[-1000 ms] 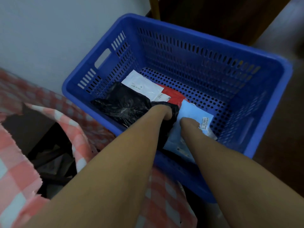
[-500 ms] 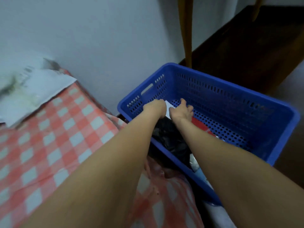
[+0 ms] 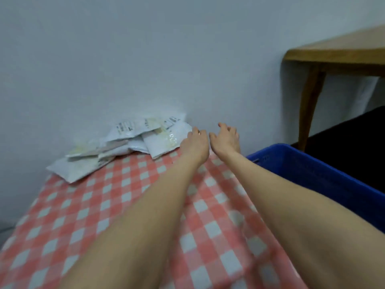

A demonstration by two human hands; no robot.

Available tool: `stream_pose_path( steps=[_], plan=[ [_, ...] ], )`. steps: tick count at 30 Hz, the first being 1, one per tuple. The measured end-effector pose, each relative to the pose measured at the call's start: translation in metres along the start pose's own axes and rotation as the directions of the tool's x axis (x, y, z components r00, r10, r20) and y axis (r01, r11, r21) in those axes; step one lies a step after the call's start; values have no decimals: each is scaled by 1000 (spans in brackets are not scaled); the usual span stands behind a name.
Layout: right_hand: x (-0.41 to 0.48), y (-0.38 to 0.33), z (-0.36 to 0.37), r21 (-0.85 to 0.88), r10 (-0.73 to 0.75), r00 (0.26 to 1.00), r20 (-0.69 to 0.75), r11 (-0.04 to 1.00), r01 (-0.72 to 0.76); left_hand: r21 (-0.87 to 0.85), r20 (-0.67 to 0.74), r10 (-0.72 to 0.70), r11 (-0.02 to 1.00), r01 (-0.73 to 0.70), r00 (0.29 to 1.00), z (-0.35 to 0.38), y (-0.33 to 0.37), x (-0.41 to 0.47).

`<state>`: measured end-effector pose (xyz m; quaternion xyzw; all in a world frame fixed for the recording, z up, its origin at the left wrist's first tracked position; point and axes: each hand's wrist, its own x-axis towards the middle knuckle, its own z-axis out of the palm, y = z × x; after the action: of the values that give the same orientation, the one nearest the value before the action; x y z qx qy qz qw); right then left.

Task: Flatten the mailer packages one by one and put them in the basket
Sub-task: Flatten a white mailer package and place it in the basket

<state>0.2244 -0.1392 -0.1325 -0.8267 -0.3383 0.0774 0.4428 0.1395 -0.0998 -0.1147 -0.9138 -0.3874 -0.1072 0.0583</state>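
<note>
At the far edge of the desk, against the wall [image 3: 104, 59], we see a pile of white mailer packages [image 3: 125, 140] lying on the red and white checked cloth [image 3: 104, 205]. The pile is long from left to right and follows the far edge, and the mailers overlap each other at different angles. The nearest mailer [image 3: 162, 142] is at the right end of the pile; its long axis runs from the near left to the far right, and one short end points to the wall. The lowest mailer [image 3: 75, 167] is at the left end, with one corner pointing to the near left.

The left grip [image 3: 194, 142] is at the right end of the nearest mailer, with relaxed fingers, and it holds nothing; we cannot tell if the fingertips touch the mailer. The right grip [image 3: 225, 138] is just beside it, fingers loosely spread and a little bent, also holding nothing.

The blue basket [image 3: 312, 170] stands at the right edge of the desk. Only its rim and one wall show, so we cannot tell what is inside. Behind it is a wooden table [image 3: 333, 55].
</note>
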Motion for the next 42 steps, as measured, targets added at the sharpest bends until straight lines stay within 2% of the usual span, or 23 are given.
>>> stream_pose_path(
  steps=[6, 11, 16, 24, 29, 33, 39, 42],
  plan=[
    [-16, -66, 47, -26, -101, 990, 97, 994, 104, -53, -29, -150, 987, 149, 988, -18, -81, -17],
    [-5, -102, 92, -39, -115, 970, 215, 991, 126, -35, -37, -256, 966, 255, 966, -15, -145, -6],
    [26, -120, 134, 64, -28, 960, 280, 998, 10, -69, -21, -391, 919, 388, 920, 0, -207, 15],
    [77, -139, 169, 268, 100, 952, 288, 947, -180, -284, 21, -606, 759, 586, 795, 6, -256, 54],
    [96, -145, 184, 359, 155, 944, 292, 897, -258, -396, 114, -643, 670, 628, 758, 6, -268, 71],
    [109, -140, 200, 385, 132, 941, 313, 888, -252, -400, 137, -654, 650, 646, 744, 13, -273, 78],
    [101, -148, 191, 421, 124, 948, 294, 874, -245, -459, -16, -658, 674, 579, 753, 7, -279, 73],
    [90, -153, 177, 521, 113, 958, 264, 819, -240, -507, -91, -672, 666, 547, 735, -3, -276, 65]
  ],
)
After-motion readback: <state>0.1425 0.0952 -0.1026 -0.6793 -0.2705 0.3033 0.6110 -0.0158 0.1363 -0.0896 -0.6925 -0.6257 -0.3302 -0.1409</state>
